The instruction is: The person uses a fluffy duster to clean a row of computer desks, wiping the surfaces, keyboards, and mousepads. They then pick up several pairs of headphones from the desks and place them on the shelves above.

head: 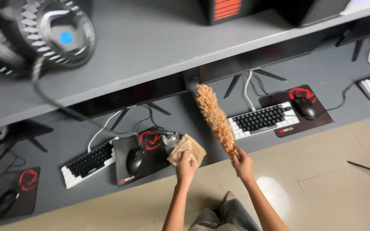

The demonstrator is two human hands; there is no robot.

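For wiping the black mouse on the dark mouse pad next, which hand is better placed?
Probably the left hand: it holds the tan folded cloth just beside the black mouse. The right hand grips the orange fluffy duster, farther away.

Keyboards (263, 119), mice (305, 108), mousepads (125, 164), headset (56, 32).

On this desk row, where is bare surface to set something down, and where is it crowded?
Bare grey desk lies between the near mouse pad and the white-edged keyboard, under the duster in the right hand. The upper shelf is bare mid-span. The left hand, holding a cloth, works the crowded mouse pad.
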